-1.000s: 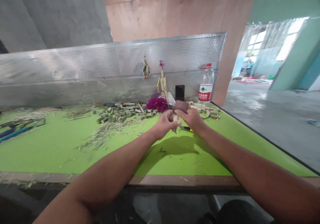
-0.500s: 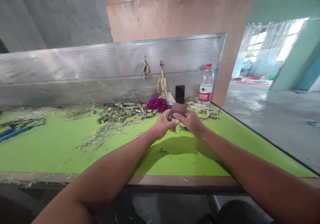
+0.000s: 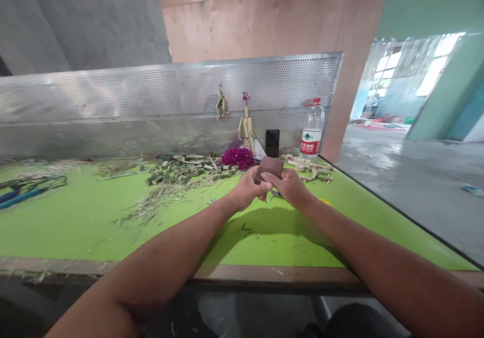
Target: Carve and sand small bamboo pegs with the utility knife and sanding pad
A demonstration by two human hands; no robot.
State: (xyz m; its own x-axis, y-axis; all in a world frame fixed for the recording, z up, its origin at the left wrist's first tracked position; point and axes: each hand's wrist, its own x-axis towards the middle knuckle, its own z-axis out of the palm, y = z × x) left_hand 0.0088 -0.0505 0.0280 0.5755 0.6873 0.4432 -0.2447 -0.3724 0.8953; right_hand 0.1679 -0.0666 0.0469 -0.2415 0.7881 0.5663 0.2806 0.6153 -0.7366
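Observation:
Above the green table point(image 3: 75, 222), my two hands meet at the middle. My right hand point(image 3: 291, 187) is closed on a small brown piece of sandpaper point(image 3: 269, 166), folded over what my left hand holds. My left hand point(image 3: 247, 189) is closed round a short pale bamboo piece, almost wholly hidden by the fingers and the sandpaper. A small tool with a yellow handle point(image 3: 324, 202) lies on the table just behind my right wrist.
Cut bamboo pieces point(image 3: 177, 172) and shavings point(image 3: 151, 204) lie left of my hands, more pieces point(image 3: 310, 169) to the right. A purple tuft point(image 3: 237, 157), bamboo figures point(image 3: 245, 124), a dark phone point(image 3: 272, 142) and a water bottle point(image 3: 312, 129) stand by the perforated metal panel point(image 3: 113, 111). Blue-handled tools point(image 3: 22, 192) lie far left.
The right hand has drawn the sandpaper down over the bamboo piece, so the pale piece seen a second ago is now covered. Both hands stay in about the same spot.

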